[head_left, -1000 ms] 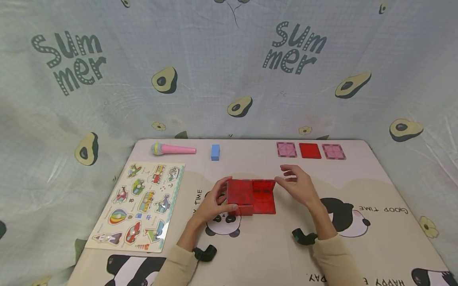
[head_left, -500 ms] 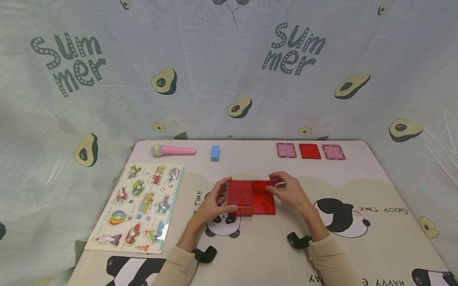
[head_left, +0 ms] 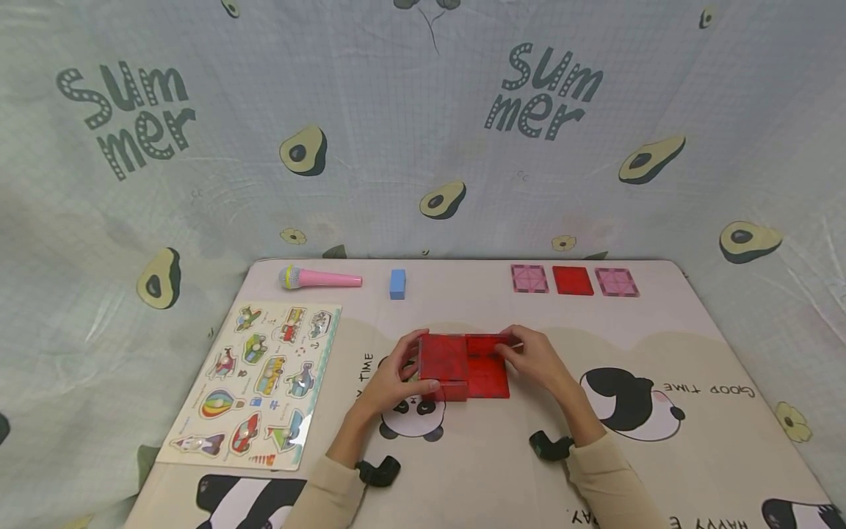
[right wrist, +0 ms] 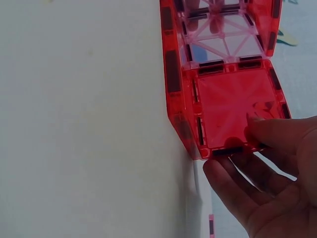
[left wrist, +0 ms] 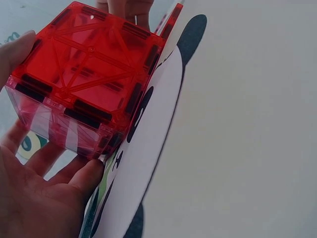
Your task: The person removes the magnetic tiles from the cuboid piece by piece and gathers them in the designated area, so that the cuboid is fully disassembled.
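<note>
Two hands holding on at either end

Left hand grips the left end of the red tile structure, thumb across its near side, fingers spread round its left side; right hand pinches its far right end, thumb on the near face, fingers behind; both forearms slant inward from the near side of the structure, wrists bare beyond beige sleeves.

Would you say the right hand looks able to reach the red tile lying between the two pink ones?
Probably yes: nothing stands between the right hand and the red tile, though it would first need to release the red panel it pinches.
</note>
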### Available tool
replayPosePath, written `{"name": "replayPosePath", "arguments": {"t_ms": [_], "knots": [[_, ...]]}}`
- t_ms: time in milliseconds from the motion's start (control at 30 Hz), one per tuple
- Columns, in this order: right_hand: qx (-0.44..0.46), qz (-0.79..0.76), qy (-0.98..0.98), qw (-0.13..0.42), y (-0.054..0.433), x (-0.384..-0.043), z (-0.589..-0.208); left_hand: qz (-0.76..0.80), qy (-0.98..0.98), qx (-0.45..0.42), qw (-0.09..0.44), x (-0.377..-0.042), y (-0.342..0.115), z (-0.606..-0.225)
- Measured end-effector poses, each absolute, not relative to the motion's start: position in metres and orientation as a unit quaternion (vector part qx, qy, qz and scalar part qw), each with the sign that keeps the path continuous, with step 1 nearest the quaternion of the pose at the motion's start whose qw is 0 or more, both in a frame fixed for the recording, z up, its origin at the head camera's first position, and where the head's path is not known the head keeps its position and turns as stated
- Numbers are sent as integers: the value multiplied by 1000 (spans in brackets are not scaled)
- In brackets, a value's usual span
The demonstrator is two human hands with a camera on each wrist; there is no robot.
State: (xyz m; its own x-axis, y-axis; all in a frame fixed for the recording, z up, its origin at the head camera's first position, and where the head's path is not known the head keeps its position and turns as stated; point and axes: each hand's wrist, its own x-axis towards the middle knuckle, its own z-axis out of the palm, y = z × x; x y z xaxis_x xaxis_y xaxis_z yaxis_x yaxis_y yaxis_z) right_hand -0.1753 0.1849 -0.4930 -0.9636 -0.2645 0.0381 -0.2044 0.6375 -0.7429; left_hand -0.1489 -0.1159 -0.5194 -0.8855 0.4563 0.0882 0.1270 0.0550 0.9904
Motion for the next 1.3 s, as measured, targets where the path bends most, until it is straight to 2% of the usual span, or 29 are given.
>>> {"name": "replayPosePath", "arguments": {"t_ms": [533,1300], "knots": [[-143,-383,912,14,186,-179,-499,646,726,199,124,-148,-116,-519],[-104,-367,924,-1,189,-188,-499,643,730,194,124,-147,-116,-517]]}}
